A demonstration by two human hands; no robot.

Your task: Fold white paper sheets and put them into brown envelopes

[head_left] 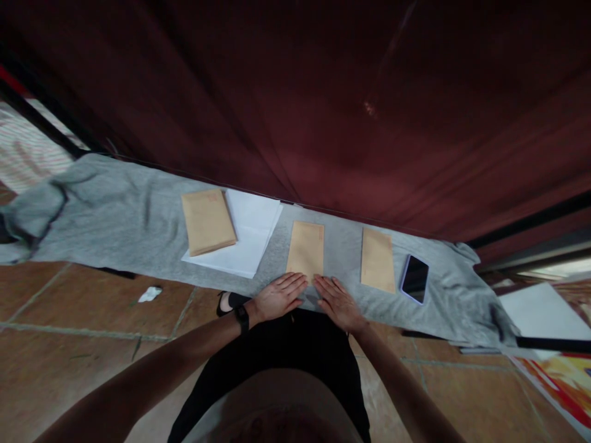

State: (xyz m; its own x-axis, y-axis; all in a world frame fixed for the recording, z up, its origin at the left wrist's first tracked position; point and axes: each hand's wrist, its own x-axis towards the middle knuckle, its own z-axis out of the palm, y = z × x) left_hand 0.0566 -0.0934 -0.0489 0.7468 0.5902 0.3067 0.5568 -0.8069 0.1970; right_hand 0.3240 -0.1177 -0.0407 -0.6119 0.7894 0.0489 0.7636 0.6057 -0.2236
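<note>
A tan paper envelope (305, 247) lies flat in front of me on a grey cloth, with small red print at its upper right. My left hand (281, 294) rests with outstretched fingers on its near left corner. On the near right corner lie the fingertips of my right hand (338, 300), also stretched out flat. Both hands press from above and grip nothing; the envelope's near edge is partly hidden under them. A single similar envelope (377, 259) lies to the right. Farther left, a stack of tan envelopes (209, 221) sits on white paper sheets (253, 231).
The grey cloth (120, 212) covers a long narrow bench. A phone (414, 279) with a light purple edge lies on its right part. Behind the bench hangs a dark red sheet (314, 123). On the tiled floor is a crumpled white scrap (150, 294).
</note>
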